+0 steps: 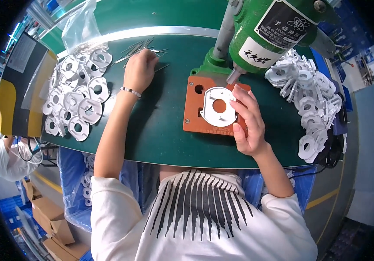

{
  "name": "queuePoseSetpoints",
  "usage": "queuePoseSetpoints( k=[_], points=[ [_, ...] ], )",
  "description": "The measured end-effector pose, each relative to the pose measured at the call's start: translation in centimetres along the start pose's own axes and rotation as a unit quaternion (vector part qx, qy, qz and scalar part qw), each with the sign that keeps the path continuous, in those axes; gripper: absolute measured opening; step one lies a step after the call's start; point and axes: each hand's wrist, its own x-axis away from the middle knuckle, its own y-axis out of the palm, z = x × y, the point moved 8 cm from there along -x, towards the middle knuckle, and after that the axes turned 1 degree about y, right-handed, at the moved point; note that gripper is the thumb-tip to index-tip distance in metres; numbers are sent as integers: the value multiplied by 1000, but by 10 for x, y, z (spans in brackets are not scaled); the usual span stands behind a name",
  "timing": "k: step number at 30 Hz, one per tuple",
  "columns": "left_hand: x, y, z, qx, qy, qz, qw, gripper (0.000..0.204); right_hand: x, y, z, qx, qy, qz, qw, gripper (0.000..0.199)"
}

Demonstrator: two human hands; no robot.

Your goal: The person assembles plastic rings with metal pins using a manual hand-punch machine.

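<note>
Left hand (140,71) apparently on pins (143,43)

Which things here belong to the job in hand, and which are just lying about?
Apparently job-related:
white disc at the right hand
orange block beneath
green press
thin rods by the left hand
left disc pile
right disc pile

Probably lying about:
cardboard boxes
black cable

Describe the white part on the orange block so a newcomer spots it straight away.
Find the green press; at its foot sits an orange block. The white part lies flat on that block, the right hand at its right edge. Unlike similar pieces in the left heap and right heap, it lies alone.
</note>
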Motion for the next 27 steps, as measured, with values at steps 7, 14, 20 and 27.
queuePoseSetpoints(
  k=[7,14,20,27],
  points=[
    [14,5,58,443,-74,-97,888,12,-2,-1,-2,12,5,10,1000,36],
    [24,13,84,569,-82,-226,786,13,-1,-3,-3,23,2,6,1000,28],
    [21,-1,86,581,-81,-183,789,24,-4,-2,-2,33,-7,2,999,22],
    [19,3,121,517,-40,-173,837,15,-4,-1,-2,21,-5,7,1000,22]
  ],
)
